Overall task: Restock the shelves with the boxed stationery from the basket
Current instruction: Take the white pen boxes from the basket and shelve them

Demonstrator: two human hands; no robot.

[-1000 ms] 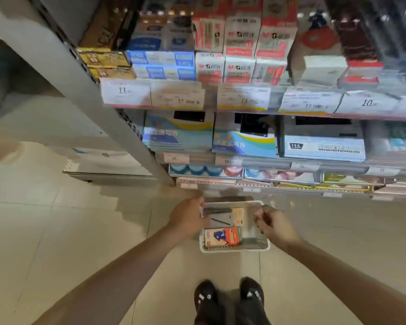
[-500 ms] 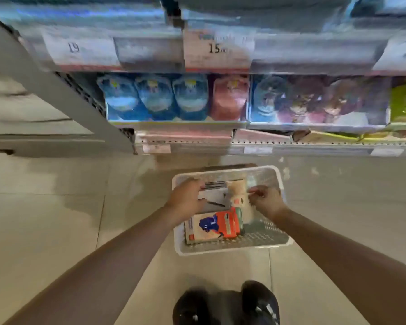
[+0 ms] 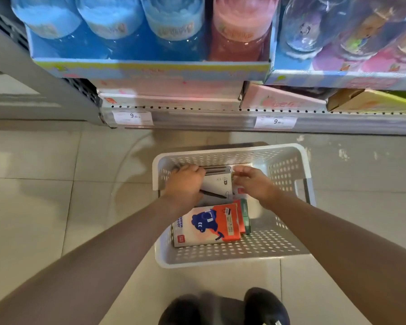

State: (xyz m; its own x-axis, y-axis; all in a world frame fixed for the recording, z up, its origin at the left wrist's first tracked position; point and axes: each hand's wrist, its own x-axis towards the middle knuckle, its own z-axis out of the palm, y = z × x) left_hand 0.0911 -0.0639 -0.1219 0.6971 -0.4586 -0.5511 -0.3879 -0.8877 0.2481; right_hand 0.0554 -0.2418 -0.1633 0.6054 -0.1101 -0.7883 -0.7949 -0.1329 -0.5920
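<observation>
Two hands, left point(image 3: 185, 186) and right point(image 3: 256, 184), clasp a flat white box point(image 3: 217, 184) inside the perforated basket point(image 3: 288, 165)

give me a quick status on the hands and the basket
Both hands in the white basket on the floor. Left hand gripping the white pen box, right hand at its other edge. Orange box untouched. Nothing blocking.

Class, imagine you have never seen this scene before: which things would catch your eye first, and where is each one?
First, both bare hands, left hand and right hand, reaching into the white perforated basket on the tiled floor, on a white pen box. Next, the orange box with a blue cartoon figure nearer the viewer. Above, blue and pink packs fill the shelf.
</observation>
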